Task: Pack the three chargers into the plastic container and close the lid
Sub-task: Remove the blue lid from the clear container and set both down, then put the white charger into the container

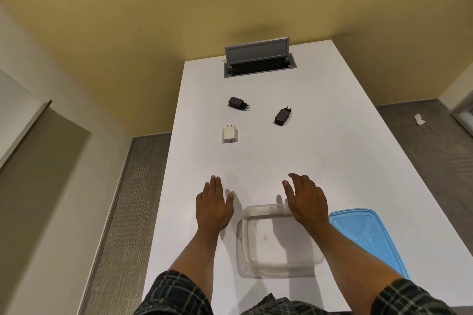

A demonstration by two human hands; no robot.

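Note:
A clear plastic container [271,245] stands open and empty near the front of the white table [345,151]. Its blue lid [368,235] lies flat to the right of it. Farther back lie three chargers: a white one [230,134] on the left, a black one [237,103] behind it, and another black one [283,116] to the right. My left hand [213,203] hovers flat left of the container, holding nothing. My right hand [305,198] hovers over the container's far right corner, fingers extended, holding nothing.
A grey cable hatch [258,59] stands open at the table's far end. Carpeted floor runs along both sides of the table. A crumpled white paper [419,119] lies on the floor at the right.

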